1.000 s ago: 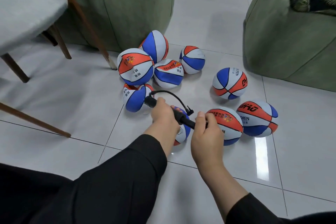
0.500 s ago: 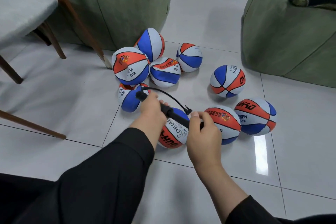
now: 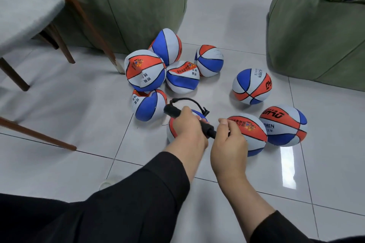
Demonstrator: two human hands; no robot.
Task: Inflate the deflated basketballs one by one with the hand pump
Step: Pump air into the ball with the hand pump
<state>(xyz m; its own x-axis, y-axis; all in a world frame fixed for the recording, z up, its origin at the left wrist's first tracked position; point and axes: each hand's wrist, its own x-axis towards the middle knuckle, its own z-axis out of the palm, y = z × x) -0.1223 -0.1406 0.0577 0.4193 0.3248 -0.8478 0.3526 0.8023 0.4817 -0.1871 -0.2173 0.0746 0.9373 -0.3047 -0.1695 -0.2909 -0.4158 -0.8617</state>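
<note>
Left hand wraps the black hand pump barrel, fingers curled round it, pump lying tilted across the top of a ball. Right hand grips the pump's handle end, fingers curled shut on it, thumb on top; handle itself mostly hidden inside the fist. Black hose loops from the far tip of the pump over to its nozzle, which sits at the far side of the ball under the hands. Can't tell whether the nozzle is seated in the valve.

That ball is mostly hidden by the left hand, red, white and blue, lying on the tiled floor. All places below are relative to it. Just right, touching or nearly so: a rounder ball with orange top panel, and beyond that another with black lettering. Far right, apart: a round ball. Just left and behind: a dented, slack ball. Behind that, a cluster of four crumpled ones touching each other: big one, middle one, tall one, right one.

Green sofa behind the cluster, second green seat far right, grey chair with wooden legs far left. Black sleeves on both arms.
</note>
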